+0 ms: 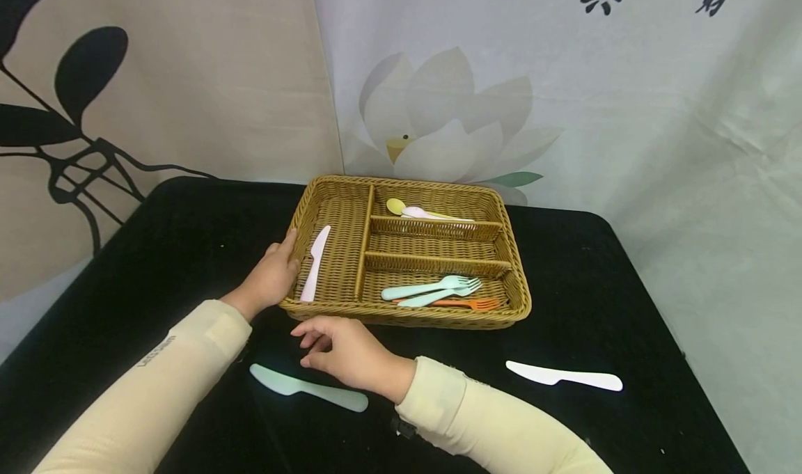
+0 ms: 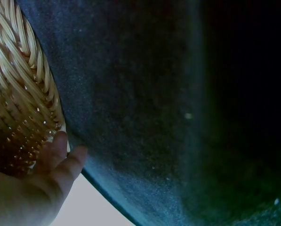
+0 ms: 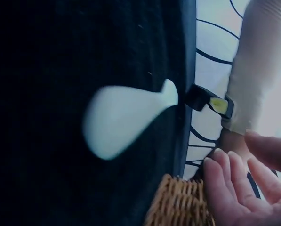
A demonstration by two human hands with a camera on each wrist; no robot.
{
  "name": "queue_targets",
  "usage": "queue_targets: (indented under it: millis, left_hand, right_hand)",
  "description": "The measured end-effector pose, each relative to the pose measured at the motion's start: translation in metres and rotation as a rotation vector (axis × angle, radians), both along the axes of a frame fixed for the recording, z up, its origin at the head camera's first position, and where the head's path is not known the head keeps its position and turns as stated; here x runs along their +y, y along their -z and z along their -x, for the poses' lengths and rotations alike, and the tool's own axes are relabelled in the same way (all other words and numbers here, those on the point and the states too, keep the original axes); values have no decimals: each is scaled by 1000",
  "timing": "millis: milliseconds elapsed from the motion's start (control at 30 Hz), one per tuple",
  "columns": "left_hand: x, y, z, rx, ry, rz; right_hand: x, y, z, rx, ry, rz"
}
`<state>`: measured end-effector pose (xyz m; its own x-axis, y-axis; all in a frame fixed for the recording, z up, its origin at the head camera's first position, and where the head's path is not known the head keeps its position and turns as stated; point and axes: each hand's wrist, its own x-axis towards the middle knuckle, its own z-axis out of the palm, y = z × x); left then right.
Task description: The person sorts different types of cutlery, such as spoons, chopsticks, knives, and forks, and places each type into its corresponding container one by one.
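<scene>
A tan wicker cutlery basket with divided compartments stands on the black-covered table. My left hand holds its left rim; in the left wrist view, fingers lie at the woven edge. A pale pink knife lies in the long left compartment, close by that hand. My right hand hovers in front of the basket with loosely bent fingers and nothing in them. Just below it, a mint-green knife lies on the cloth; its wide handle appears large in the right wrist view.
A white knife lies on the table at the right. The basket's front compartment holds mint forks and an orange fork. In the back one are a yellow spoon and a pale pink piece. A printed curtain hangs behind.
</scene>
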<state>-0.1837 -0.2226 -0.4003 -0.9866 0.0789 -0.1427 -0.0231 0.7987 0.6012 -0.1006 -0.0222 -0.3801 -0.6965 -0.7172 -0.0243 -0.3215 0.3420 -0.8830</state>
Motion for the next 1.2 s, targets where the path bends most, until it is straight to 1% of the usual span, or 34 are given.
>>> queue_targets:
  millis: [100, 200, 300, 533, 767, 867, 1033, 1200]
  left_hand:
    - [0, 0, 0, 0, 0, -2]
    - [0, 1, 0, 4, 5, -2]
    - [0, 0, -1, 0, 4, -5]
    - [0, -2, -1, -8, 4, -11]
    - [0, -2, -1, -24, 1, -14]
    - [0, -2, 0, -26, 0, -14]
    - [-1, -1, -1, -23, 0, -17]
    - [0, -1, -1, -27, -1, -18]
  right_hand:
    - [-1, 4, -2, -2, -10, -36]
    - [-1, 6, -3, -21, -3, -62]
    - [-2, 7, -4, -18, 3, -97]
    - [-2, 8, -6, 57, -12, -239]
    - [-3, 7, -7, 102, -35, -337]
    - [-3, 7, -7, 106, -47, -364]
    - [-4, 8, -9, 78, -61, -382]
    - [-7, 11, -9, 87, -68, -416]
